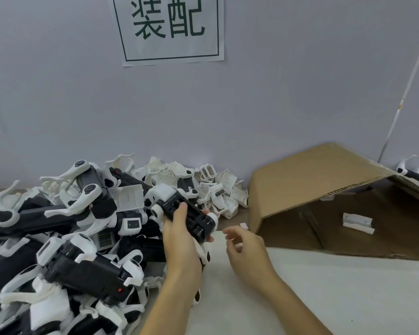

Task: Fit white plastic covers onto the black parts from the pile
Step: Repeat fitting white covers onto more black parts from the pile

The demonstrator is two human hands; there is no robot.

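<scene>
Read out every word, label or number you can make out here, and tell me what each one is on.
"装配": large dark green characters inside a thin rectangular border, on the white paper sign taped to the grey wall.
Small white printed label on a black plastic part in the pile: too small to read.
Striped printed stickers on the small white plastic covers heaped by the wall: too blurred to read.

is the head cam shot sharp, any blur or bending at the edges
Head view: mostly sharp, with even, soft light and no glare; the right hand shows slight motion blur at its fingers, while the left hand gripping the black part is crisper; wide-angle distortion bends the white cable at the right edge.
</scene>
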